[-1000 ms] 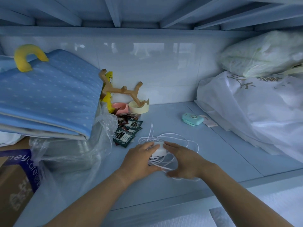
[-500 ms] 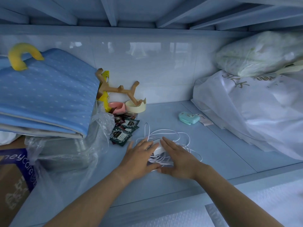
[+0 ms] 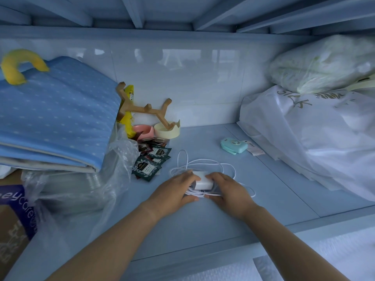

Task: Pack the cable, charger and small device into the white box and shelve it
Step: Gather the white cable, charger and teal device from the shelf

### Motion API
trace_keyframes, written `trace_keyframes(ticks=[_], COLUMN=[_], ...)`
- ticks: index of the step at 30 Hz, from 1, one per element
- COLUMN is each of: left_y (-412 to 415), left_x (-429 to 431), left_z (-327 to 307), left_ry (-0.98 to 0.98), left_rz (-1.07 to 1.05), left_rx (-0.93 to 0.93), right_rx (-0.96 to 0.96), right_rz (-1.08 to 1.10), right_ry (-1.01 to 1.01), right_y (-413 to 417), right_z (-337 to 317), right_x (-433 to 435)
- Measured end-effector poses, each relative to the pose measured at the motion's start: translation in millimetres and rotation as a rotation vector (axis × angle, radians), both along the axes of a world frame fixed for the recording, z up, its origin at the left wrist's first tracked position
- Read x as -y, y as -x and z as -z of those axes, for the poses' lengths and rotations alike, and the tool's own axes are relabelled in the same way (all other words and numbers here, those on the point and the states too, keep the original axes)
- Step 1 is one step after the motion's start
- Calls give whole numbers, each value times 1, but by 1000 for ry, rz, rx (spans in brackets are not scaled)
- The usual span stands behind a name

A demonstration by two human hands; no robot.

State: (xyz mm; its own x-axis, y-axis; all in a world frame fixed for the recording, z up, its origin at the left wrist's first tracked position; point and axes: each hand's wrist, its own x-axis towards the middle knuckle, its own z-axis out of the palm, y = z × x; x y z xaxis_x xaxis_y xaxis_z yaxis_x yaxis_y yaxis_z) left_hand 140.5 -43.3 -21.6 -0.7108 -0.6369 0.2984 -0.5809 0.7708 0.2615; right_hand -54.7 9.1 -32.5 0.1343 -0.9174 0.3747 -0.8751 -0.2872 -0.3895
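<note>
Setting: pale blue shelf board (image 3: 203, 216) under a slatted upper shelf, with a glossy white tiled wall behind
Step in hand: gathering; the white box itself is not in view, so packing looks not yet begun
Left hand (image 3: 174, 189): fingers curled against the left side of the white square charger block (image 3: 203, 179), thumb pressing the bunched cable
Right hand (image 3: 227, 188): closed on the charger's right side and on the cable strands beneath it
Thin white cable (image 3: 205, 164): loose loops trail behind and to the right of the hands on the shelf
Small mint-green camera-shaped device (image 3: 234, 146): lies well apart, further back and right, untouched
Next move: probably coil the slack loops tight, then lift the bundle clear without snagging
Writing: dark green sachets (image 3: 145, 169) read "CHALI"; purple band on a brown cardboard carton (image 3: 12, 220) reads "eycare", partly cut off; white plastic bag (image 3: 304, 126) bears gold lettering too distorted to read
</note>
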Motion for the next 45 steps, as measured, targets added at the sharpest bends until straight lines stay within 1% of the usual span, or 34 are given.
trace_keyframes(ticks=[3, 7, 10, 14, 16, 19, 20, 22, 24, 25, 27, 29, 33, 38, 41, 45], left_y=[12, 36, 62, 85, 86, 82, 81, 82, 87, 90, 95, 97, 97, 98, 94, 88], left_x=[6, 13, 16, 24, 28, 34, 35, 38, 42, 45, 50, 53, 56, 56, 55, 52], left_z=[1, 3, 7, 8, 9, 14, 14, 13, 9, 7, 5, 5, 7, 4, 2, 0], left_ry=[1, -66, -65, -124, -113, 0, 41, 98, 114, 119, 152, 161, 66, 104, 85, 36], left_rz=[12, 20, 40, 58, 22, -139, -163, -180, -186, -189, -186, -181, -186, -208, -237, -266], left_rx=[-93, -211, -253, -267, -204, 78, 136, 189, 232, 257, 303, 331, 344, 323, 314, 325], right_rx=[8, 15, 17, 22, 24, 9, 7, 4, -1, 16, 110, 182, 147, 187, 147, 65], right_rz=[31, 48, 71, -6, -31, -43, -50, -70, -80, -83, -82, -89, -101, -67, -64, -101], right_ry=[18, 3, -46, -115, -172, -214, -208, -195, -192, -198, -234, -249, -230, -185, -186, -221], right_y=[11, 35, 61, 83, 86, 87, 88, 88, 86, 87, 91, 100, 117, 117, 113, 108], right_z=[-1, -4, -11, -11, -5, 2, 2, 1, 1, 1, 2, 0, -6, -18, -16, 2], right_x=[5, 11, 17, 24, 27, 33, 36, 42, 47, 49, 52, 55, 65, 85, 96, 100])
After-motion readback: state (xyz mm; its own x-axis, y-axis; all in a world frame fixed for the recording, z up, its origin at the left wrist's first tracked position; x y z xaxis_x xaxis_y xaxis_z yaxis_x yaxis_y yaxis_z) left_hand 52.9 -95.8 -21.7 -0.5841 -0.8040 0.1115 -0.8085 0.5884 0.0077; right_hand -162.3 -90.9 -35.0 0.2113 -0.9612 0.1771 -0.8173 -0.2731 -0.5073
